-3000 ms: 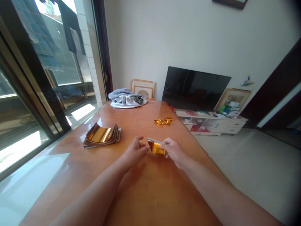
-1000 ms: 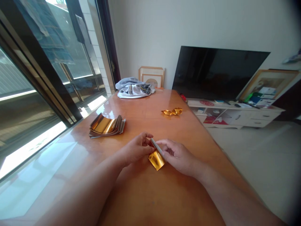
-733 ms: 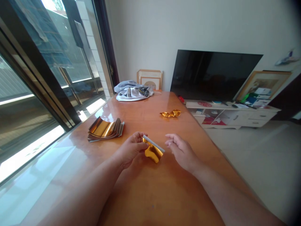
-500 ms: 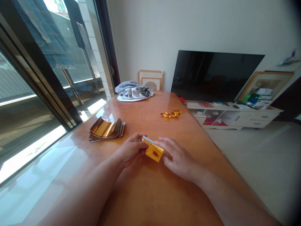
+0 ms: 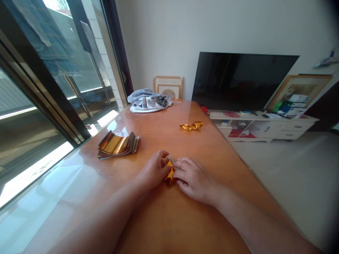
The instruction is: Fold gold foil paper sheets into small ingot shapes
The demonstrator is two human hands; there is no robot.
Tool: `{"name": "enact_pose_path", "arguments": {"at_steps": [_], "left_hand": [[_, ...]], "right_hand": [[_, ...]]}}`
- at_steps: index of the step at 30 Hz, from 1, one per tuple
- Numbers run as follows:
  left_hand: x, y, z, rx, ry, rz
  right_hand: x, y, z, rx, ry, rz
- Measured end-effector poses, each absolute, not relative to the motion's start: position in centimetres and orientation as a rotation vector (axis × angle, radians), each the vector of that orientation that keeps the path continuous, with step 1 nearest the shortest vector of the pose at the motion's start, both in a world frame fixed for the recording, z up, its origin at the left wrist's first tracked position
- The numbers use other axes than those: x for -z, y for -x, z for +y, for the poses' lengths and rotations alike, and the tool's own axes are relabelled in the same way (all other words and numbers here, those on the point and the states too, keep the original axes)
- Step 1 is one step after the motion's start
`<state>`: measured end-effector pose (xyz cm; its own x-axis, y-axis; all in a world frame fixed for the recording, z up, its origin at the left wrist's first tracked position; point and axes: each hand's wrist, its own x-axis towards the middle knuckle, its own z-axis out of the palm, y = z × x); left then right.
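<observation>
Gold foil (image 5: 170,173) around a thin white stick (image 5: 171,161) sits in the narrow grip of left hand (image 5: 153,170) and right hand (image 5: 194,178), over the orange wooden table (image 5: 169,220).

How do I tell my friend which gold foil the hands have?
Look at the long wooden table by the window. The left hand and right hand meet over a small gold foil. Unlike the stack and twisted pieces beyond, it has a white stick on it.

Gold foil (image 5: 169,173) mostly hidden between left hand (image 5: 153,170) and right hand (image 5: 194,179) — folds unreadable. White stick (image 5: 171,160): only its tip shows. Small items (image 5: 288,113) on the cabinet too small to identify — forearms (image 5: 254,220) cut off by lower edge.
</observation>
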<state>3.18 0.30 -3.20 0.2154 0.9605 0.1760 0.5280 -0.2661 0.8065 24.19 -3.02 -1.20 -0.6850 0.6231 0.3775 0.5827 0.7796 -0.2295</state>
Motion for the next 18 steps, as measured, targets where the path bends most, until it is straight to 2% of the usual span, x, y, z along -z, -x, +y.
{"name": "enact_pose_path", "arguments": {"at_steps": [5,9,18], "left_hand": [[0.4,-2.8,-1.2,-0.705,-2.228,1.379],[-1.5,-2.5,-2.8,-0.468,-2.355,1.156],[-0.8,-2.6,-2.7,-0.408,-2.428,1.086]], "right_hand": [[1.5,-24.2,-2.9,-0.229,0.935,-2.547],[1.5,-24.2,-2.7,-0.288,0.940,-2.543],[1.4,-24.1,-3.0,-0.333,1.042,-2.500]]}}
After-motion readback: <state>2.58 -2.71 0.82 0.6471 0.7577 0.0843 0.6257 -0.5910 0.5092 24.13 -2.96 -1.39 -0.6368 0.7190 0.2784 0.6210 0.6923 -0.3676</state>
